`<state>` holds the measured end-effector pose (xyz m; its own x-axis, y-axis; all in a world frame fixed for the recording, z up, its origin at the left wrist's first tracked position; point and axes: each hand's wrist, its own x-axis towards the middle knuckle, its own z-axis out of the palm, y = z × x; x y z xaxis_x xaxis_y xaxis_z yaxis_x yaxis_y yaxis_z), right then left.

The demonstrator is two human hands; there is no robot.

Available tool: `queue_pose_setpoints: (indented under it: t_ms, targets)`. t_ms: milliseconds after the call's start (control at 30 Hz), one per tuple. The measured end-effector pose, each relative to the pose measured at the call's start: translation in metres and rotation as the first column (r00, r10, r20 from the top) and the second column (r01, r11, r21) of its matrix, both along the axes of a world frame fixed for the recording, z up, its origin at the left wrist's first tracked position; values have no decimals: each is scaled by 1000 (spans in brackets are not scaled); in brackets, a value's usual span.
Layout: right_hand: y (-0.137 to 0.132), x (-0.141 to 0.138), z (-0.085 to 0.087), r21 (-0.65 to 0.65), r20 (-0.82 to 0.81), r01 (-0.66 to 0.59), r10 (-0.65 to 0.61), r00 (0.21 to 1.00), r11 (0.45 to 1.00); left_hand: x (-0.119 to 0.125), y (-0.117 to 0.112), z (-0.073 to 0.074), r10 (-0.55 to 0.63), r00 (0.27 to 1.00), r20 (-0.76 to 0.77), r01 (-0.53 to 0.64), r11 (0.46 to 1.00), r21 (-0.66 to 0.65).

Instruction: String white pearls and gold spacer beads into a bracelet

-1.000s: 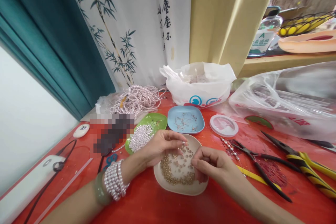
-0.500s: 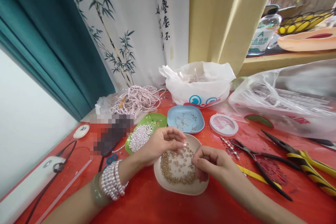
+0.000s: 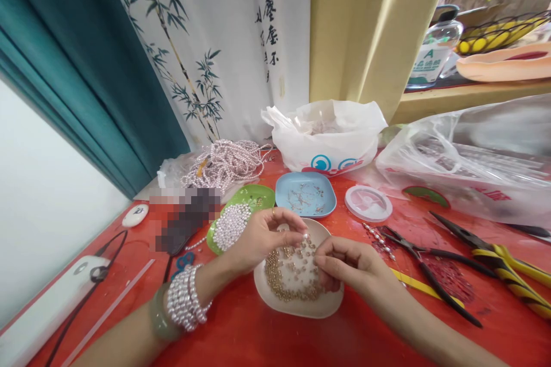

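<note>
My left hand hovers over the far left of a beige dish, fingers pinched on a small white pearl bead. A pearl bracelet and a green bangle circle that wrist. My right hand is curled over the dish's right side, thumb and forefinger pinched together above the small gold beads; what it pinches is too small to name. The two hands' fingertips are a few centimetres apart over the dish.
A green dish of pearls, a blue dish and a clear round lid lie behind on the red table. Pliers and yellow-handled pliers lie at the right. Plastic bags and pearl strands sit at the back. A phone lies left.
Both hands stay over the beige dish; the left hand has shifted slightly right and its pinched pearl now shows at the fingertips. The view has drifted a little.
</note>
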<state>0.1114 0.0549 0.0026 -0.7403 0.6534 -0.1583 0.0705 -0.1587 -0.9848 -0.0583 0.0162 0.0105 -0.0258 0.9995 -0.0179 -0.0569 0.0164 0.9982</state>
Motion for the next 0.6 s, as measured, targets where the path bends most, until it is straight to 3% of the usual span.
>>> queue_pose_setpoints:
  t_ms: [233,600]
  targets:
    - [1,0,0,-21,-37,30,-31,999,999,0,-2,-3,-36,999,21,36,999,6]
    - [0,-1,-3,32,-4,3,-3,1000,999,4,-4,1,-124,982,-143,129,991,28]
